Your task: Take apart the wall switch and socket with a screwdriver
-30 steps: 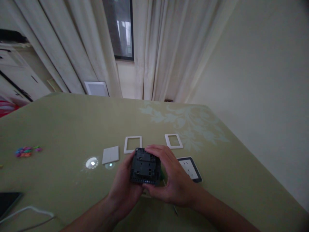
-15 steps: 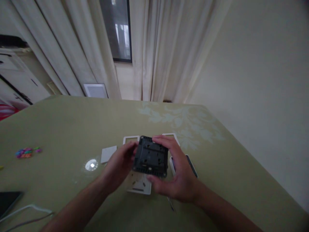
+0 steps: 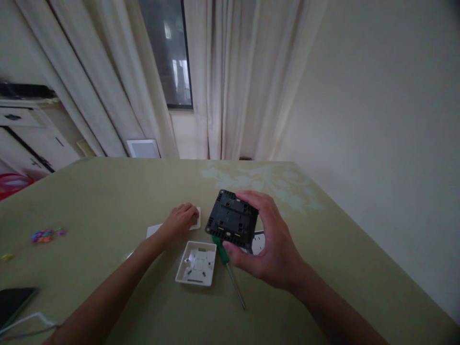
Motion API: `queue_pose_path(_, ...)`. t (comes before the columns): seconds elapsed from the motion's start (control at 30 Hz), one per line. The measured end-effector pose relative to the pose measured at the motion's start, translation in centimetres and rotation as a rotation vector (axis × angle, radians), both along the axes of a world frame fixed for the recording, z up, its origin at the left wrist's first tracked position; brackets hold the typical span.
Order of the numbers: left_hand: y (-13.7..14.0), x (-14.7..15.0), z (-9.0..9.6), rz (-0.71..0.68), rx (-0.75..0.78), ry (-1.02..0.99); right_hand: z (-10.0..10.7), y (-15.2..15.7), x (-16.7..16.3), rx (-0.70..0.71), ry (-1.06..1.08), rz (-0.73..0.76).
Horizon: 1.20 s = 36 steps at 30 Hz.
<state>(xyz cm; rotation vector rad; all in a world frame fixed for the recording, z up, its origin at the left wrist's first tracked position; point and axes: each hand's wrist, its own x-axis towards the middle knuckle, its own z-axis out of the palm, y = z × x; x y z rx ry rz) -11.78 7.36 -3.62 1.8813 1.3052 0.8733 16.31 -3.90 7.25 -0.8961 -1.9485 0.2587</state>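
Observation:
Between the thumb and fingers of my right hand [image 3: 264, 235], a black square wall-plate module [image 3: 233, 218] is held tilted above the table, its slotted side towards me. My left hand [image 3: 181, 218] is down at the table, fingers curled over the edge of a white frame [image 3: 198, 218], which they largely cover. Below the module lies a white mounting box [image 3: 197, 263], open side up. A screwdriver [image 3: 233, 278] with a green handle rests to its right. Partly hidden behind my right hand is a white slotted socket panel [image 3: 258, 242].
A white plate [image 3: 153, 230] lies partly under my left wrist. On the left are small colourful beads [image 3: 45, 235], a dark flat device [image 3: 16, 302] and cables [image 3: 30, 321]. The green-covered table [image 3: 108, 191] ends at the curtains [image 3: 230, 96] and the right wall.
My left hand has left the black module and moved left and down to the white frame. My right hand now holds the module alone, slightly further right. The mounting box and screwdriver are uncovered.

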Motion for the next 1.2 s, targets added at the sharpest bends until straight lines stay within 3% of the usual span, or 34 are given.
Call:
queue_pose_path(0.1,-1.7,-1.6,0.2,0.028,0.114,0.080,0.3,0.0,1.1,0.010,-0.026,-0.030)
queue_pose_path(0.17,-4.3,-2.1,0.3,0.014,0.161,0.113,0.5,0.1,1.6,0.016,-0.030,-0.043)
queue_pose_path(0.2,-5.9,-2.1,0.2,-0.026,0.176,0.141,0.6,0.3,1.7,0.019,-0.030,-0.046)
queue_pose_path(0.3,-10.9,-2.5,-1.1,-0.307,0.323,0.499,0.6,0.6,1.7,0.005,-0.060,-0.024)
queue_pose_path(0.33,-12.3,-2.9,-1.8,-0.323,0.401,0.580,0.5,0.7,1.5,-0.019,-0.088,-0.006)
queue_pose_path(0.47,-14.9,-7.4,-4.9,-0.153,0.568,0.705,-1.4,0.4,-0.2,-0.168,-0.286,0.113)
queue_pose_path(0.67,-13.7,-15.8,-6.7,0.007,0.522,0.729,-7.9,0.9,-5.3,-0.224,-0.545,0.302)
queue_pose_path(0.8,-11.0,-17.0,-6.4,-0.098,0.557,0.660,-10.8,3.5,-8.2,-0.244,-0.583,0.288)
queue_pose_path(0.93,-7.9,-16.5,-5.8,-0.112,0.522,0.556,-11.3,6.0,-10.2,-0.276,-0.574,0.263)
queue_pose_path(1.03,-6.8,-16.4,-5.6,-0.098,0.492,0.526,-10.7,6.2,-10.7,-0.272,-0.560,0.257)
queue_pose_path(1.13,-7.7,-15.8,-5.6,-0.030,0.520,0.546,-9.6,5.5,-8.5,-0.248,-0.509,0.214)
queue_pose_path(1.2,-9.2,-14.7,-5.5,0.011,0.563,0.581,-8.8,5.0,-5.1,-0.248,-0.436,0.112)
